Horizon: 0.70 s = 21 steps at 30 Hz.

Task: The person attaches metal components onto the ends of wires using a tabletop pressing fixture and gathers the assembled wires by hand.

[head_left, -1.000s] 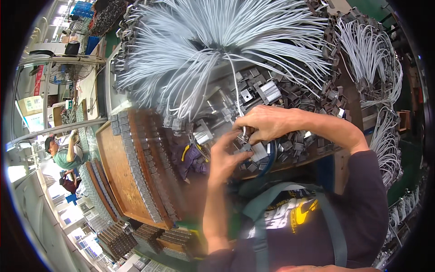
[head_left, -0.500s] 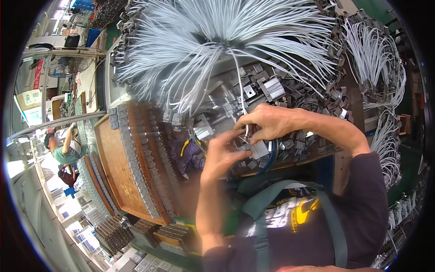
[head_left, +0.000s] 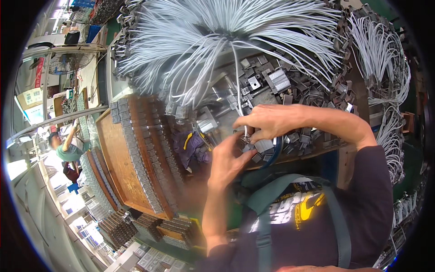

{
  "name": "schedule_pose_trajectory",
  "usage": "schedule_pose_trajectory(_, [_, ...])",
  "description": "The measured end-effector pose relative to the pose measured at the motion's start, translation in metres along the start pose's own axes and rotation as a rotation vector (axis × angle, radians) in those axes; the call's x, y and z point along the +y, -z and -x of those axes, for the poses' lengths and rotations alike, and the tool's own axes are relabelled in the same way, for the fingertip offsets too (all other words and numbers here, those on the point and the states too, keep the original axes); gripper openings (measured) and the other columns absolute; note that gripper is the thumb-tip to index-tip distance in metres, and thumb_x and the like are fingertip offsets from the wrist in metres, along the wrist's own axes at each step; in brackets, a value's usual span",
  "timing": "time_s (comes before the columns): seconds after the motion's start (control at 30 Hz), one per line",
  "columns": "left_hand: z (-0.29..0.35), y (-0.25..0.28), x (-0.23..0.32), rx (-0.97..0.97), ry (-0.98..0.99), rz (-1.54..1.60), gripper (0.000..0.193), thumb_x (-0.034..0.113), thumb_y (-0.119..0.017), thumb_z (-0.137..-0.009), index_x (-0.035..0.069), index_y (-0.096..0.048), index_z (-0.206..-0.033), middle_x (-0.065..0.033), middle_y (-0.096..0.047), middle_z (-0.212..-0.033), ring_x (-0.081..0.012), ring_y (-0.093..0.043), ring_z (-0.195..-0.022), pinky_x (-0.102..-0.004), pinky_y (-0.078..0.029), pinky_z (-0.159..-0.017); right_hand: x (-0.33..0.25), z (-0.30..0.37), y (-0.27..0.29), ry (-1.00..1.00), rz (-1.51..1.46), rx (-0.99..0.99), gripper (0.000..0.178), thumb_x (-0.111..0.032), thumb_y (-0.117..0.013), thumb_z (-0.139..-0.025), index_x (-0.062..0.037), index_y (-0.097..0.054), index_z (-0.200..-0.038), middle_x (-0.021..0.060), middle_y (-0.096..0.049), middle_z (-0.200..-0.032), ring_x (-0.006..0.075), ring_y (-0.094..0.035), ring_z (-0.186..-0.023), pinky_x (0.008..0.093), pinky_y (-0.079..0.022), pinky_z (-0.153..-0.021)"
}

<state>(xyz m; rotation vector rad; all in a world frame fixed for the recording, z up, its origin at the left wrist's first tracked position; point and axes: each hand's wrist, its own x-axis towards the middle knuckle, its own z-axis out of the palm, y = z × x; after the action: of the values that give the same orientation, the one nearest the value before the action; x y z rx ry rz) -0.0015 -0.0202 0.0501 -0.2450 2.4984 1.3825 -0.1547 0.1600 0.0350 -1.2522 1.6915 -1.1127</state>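
A single white cable [head_left: 238,81] runs down from a large white cable bundle [head_left: 217,22] to my two hands. My right hand [head_left: 269,121] is closed, its fingers pinching the cable near its lower end. Close beside it, my left hand [head_left: 226,158] has its thumb and fingers bent around a small metal piece [head_left: 246,138] at the cable's end. Its exact shape is mostly hidden by my fingers. A silver metal block [head_left: 264,145] lies just below my right hand, next to a dark blue curved band [head_left: 277,152].
Loose metal pieces [head_left: 308,97] cover the bench beyond and right of my hands. A purple cloth [head_left: 190,152] lies to the left, near wooden trays [head_left: 122,167] with rows of metal parts. More white cables [head_left: 374,50] hang at right. A person [head_left: 68,147] works far left.
My left thumb has drawn back from the silver block, and the left fingers sit closer around the cable end. My right hand keeps its pinch. The whole view has shifted slightly.
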Motion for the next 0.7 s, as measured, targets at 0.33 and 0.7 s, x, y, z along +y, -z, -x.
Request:
schedule_pose_trajectory(0.33, [0.003,-0.042,-0.032,0.221,-0.103,0.231,0.040,0.002,-0.080,-0.088,0.002,-0.057,-0.121,0.0018,-0.064,-0.067,-0.0041,-0.051,-0.056,-0.0212,-0.036,-0.051,0.003,-0.011,0.009,-0.038,0.186,0.031,0.024,-0.014,-0.065,-0.090,0.0103,-0.064,-0.091,0.0302,-0.066,-0.079,0.0451,-0.067,-0.075,0.0495,-0.051,-0.063])
schedule_pose_trajectory(0.7, [-0.042,-0.062,-0.007,0.400,0.295,0.996,0.028,0.010,-0.075,-0.095,-0.003,-0.059,-0.113,-0.0107,-0.071,-0.093,-0.0148,-0.070,-0.076,-0.0265,-0.055,-0.061,0.000,-0.006,0.007,-0.118,0.297,0.093,0.063,-0.043,-0.089,-0.068,0.0080,-0.056,-0.087,0.0256,-0.067,-0.072,0.0408,-0.070,-0.072,0.0451,-0.057,-0.068])
